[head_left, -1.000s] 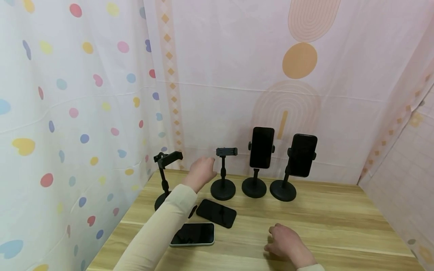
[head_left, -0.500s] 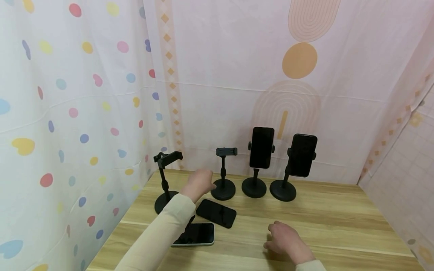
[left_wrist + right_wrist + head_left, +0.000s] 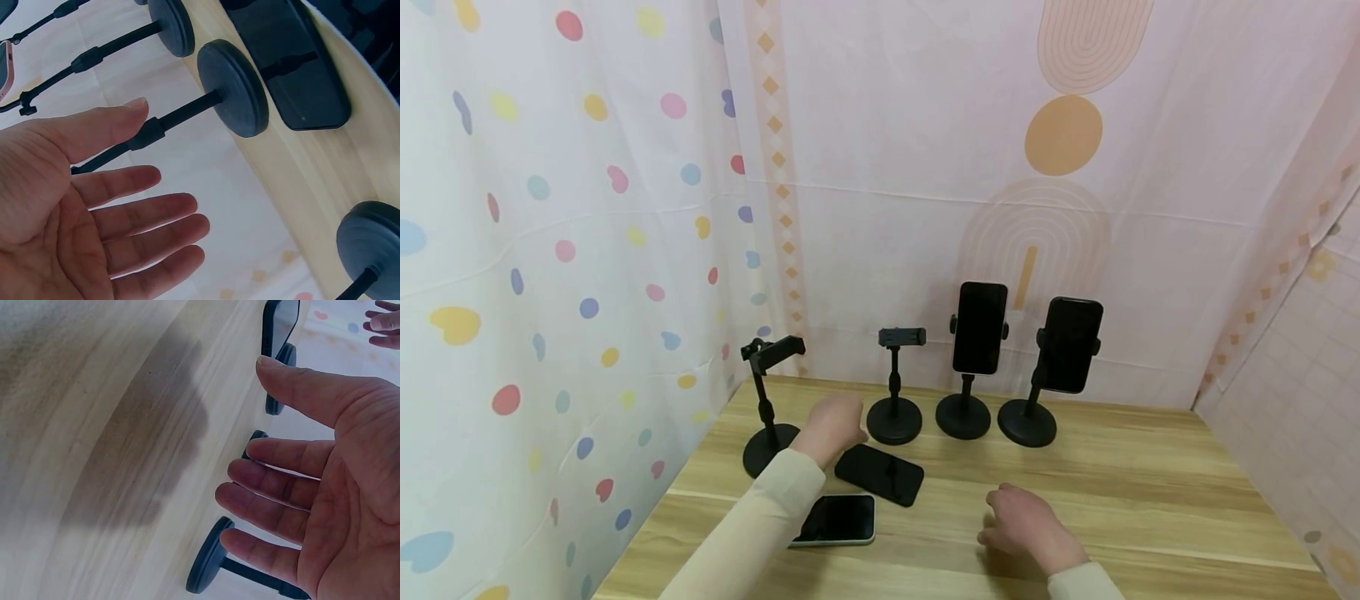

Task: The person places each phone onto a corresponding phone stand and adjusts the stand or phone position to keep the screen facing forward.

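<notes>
My left hand (image 3: pixel 832 427) hovers over the left part of the table, fingers loosely extended and holding nothing. In the left wrist view its palm (image 3: pixel 119 212) shows bare, with a phone stand's pole (image 3: pixel 187 111) behind the thumb. Just right of that hand in the head view lies a black smartphone (image 3: pixel 880 473), screen up. A light-rimmed smartphone (image 3: pixel 842 518) lies nearer, partly hidden by the left sleeve. My right hand (image 3: pixel 1026 525) hangs low over the table's front middle, fingers relaxed with nothing in them, its shadow on the wood (image 3: pixel 144 437).
Two phone stands without phones, one at the left (image 3: pixel 767 408) and one beside it (image 3: pixel 894 417), stand along the back. To their right, two more stands hold upright smartphones, one light-edged (image 3: pixel 980 327) and one black (image 3: pixel 1072 344). Patterned curtains (image 3: pixel 880 250) enclose the wooden table (image 3: pixel 1150 483).
My left hand has drawn back toward me and slightly left, down from beside the second stand's head. The right hand has shifted a little forward and left. Phones and stands stay put.
</notes>
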`<state>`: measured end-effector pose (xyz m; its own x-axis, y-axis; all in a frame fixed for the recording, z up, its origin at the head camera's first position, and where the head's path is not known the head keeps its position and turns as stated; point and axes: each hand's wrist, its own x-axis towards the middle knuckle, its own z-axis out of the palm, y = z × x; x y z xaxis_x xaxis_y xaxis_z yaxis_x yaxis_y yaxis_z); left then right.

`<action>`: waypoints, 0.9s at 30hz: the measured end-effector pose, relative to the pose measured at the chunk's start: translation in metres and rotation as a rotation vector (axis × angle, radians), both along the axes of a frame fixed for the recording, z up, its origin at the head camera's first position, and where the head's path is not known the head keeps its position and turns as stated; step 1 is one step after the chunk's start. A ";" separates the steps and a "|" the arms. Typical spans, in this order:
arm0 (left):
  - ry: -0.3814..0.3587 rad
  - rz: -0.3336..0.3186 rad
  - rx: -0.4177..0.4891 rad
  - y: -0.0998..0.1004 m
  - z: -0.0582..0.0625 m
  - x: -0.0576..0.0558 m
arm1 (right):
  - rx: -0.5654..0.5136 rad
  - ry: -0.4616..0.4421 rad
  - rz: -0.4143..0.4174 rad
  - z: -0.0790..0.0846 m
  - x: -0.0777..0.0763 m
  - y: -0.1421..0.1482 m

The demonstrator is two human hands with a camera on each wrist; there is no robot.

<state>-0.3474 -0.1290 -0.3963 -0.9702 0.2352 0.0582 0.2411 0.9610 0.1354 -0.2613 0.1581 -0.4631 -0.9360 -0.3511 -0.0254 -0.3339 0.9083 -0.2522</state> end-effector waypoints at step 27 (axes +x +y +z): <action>-0.170 0.121 -0.105 -0.022 -0.032 0.027 | 0.025 -0.031 0.067 0.001 -0.034 -0.036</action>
